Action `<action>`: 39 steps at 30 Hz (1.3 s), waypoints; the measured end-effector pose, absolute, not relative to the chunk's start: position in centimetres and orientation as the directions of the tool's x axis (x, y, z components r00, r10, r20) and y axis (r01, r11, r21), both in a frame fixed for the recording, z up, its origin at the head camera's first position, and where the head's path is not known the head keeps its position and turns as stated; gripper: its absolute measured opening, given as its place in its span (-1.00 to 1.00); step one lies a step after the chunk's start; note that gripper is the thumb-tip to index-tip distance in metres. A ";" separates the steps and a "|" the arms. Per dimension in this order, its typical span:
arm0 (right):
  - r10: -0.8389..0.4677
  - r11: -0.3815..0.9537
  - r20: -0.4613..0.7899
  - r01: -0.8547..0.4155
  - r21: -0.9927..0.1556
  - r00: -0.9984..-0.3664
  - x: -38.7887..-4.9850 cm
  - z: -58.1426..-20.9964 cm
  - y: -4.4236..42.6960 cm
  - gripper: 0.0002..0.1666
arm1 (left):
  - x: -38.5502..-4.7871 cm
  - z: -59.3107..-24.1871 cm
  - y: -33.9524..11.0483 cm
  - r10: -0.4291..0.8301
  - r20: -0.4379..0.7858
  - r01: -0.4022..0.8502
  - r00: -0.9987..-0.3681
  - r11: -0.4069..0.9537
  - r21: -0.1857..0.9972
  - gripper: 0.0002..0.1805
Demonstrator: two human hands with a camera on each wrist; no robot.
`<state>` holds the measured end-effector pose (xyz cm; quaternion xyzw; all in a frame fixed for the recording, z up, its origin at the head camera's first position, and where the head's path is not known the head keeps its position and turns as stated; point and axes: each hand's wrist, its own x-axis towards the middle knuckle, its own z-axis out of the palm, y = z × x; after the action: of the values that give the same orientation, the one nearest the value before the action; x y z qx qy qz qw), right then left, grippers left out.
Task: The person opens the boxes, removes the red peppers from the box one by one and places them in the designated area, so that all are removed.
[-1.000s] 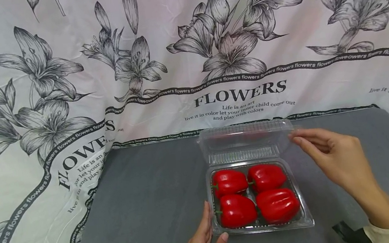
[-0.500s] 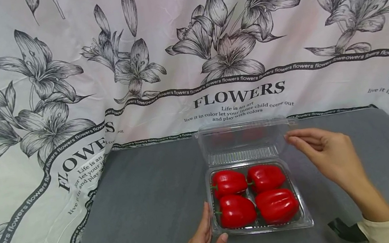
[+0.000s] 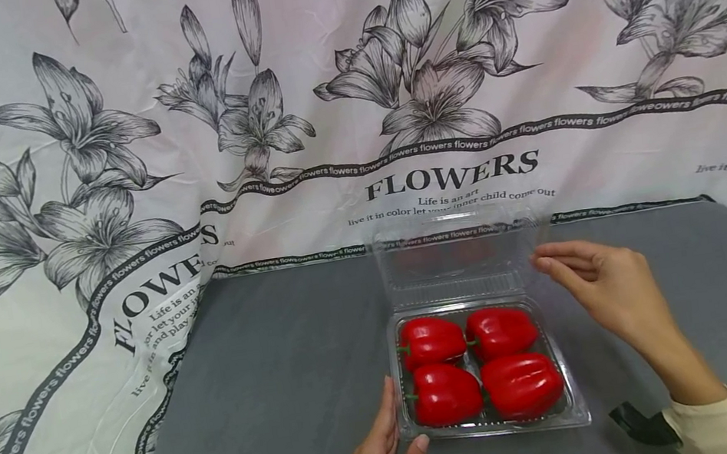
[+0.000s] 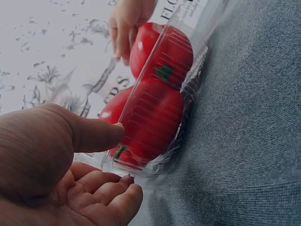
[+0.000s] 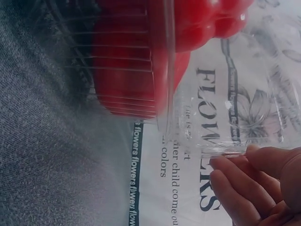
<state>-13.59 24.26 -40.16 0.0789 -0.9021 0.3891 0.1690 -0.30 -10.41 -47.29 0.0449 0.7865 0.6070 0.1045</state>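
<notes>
A clear plastic clamshell box stands on the grey tabletop with several red bell peppers inside in two rows. Its clear lid, hinged at the back, is raised. My left hand holds the box's front left corner, fingers along the left side and thumb at the front edge; the left wrist view shows the thumb at the rim. With thumb and fingertips, my right hand pinches the lid's right edge, as the right wrist view also shows at the lid edge.
A white cloth printed with flowers and lettering hangs behind and to the left of the grey tabletop. A dark strap lies by the right sleeve.
The lid has tilted up to a steeper angle, its far edge now higher in the head view. My right hand has shifted slightly left with it; the left hand and peppers stay put.
</notes>
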 end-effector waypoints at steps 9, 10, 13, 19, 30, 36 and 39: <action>-0.010 0.699 0.328 -0.241 -0.674 -0.945 -14.1 -40.7 24.4 -0.62 | -0.5 -47.2 -10.4 0.197 -0.131 -0.079 -0.972 0.251 0.965 -0.05; -0.011 0.698 0.326 -0.240 -0.674 -0.945 -14.2 -40.8 24.4 -0.62 | -0.5 -47.2 -10.4 0.197 -0.133 -0.081 -0.971 0.252 0.964 -0.05; -0.015 0.697 0.322 -0.241 -0.676 -0.946 -14.3 -41.0 24.5 -0.62 | -0.5 -47.3 -10.4 0.200 -0.133 -0.081 -0.971 0.251 0.965 -0.05; -0.026 0.704 0.326 -0.249 -0.666 -0.945 -14.7 -41.3 24.4 -0.58 | -0.5 -47.2 -10.4 0.206 -0.141 -0.088 -0.968 0.246 0.965 -0.05; -0.061 0.695 0.308 -0.262 -0.670 -0.949 -15.0 -41.7 24.4 -0.51 | -0.7 -46.9 -10.4 0.191 -0.169 -0.120 -0.967 0.244 0.962 -0.04; -0.077 0.695 0.300 -0.267 -0.668 -0.951 -15.4 -42.0 24.5 -0.46 | -0.5 -47.0 -10.4 0.190 -0.151 -0.101 -0.970 0.251 0.963 -0.04; -0.081 0.699 0.294 -0.264 -0.664 -0.952 -15.6 -42.2 24.5 -0.45 | -0.5 -47.0 -10.4 0.190 -0.144 -0.093 -0.971 0.254 0.963 -0.04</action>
<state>-15.58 24.54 -42.16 0.0945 -0.9136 0.3762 0.1218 -0.53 -10.40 -46.99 0.0310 0.7832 0.6101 0.1159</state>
